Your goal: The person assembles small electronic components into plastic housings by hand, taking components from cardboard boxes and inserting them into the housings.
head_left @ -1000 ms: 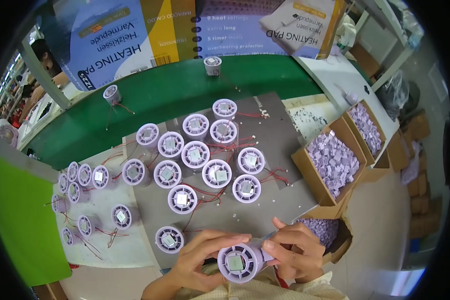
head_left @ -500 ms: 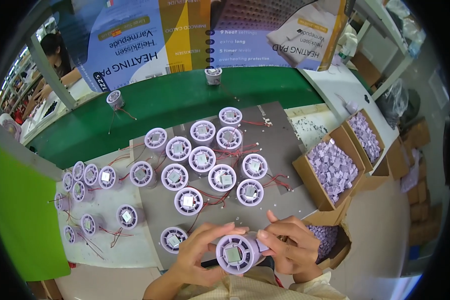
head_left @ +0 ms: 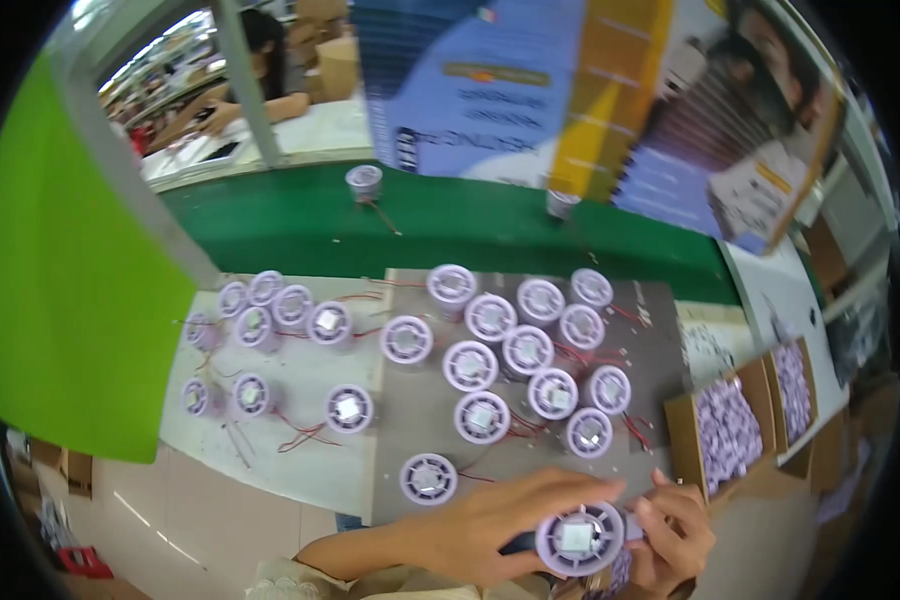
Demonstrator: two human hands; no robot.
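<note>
At bench (head_left: 295,468), left hand (head_left: 495,520) gripping lilac cup (head_left: 577,539), right hand (head_left: 676,535) pinching probable tab (head_left: 633,527)

Bright green panel (head_left: 80,270), upright, far left. Dark green strip (head_left: 460,225) crossing the middle distance; large blue-and-yellow printed carton (head_left: 590,110) along its far edge. Pale post (head_left: 250,90) left of carton, co-worker (head_left: 262,60) at white table (head_left: 322,128) beyond. Tiled floor (head_left: 190,510) below, red object (head_left: 84,562) lower left
</note>
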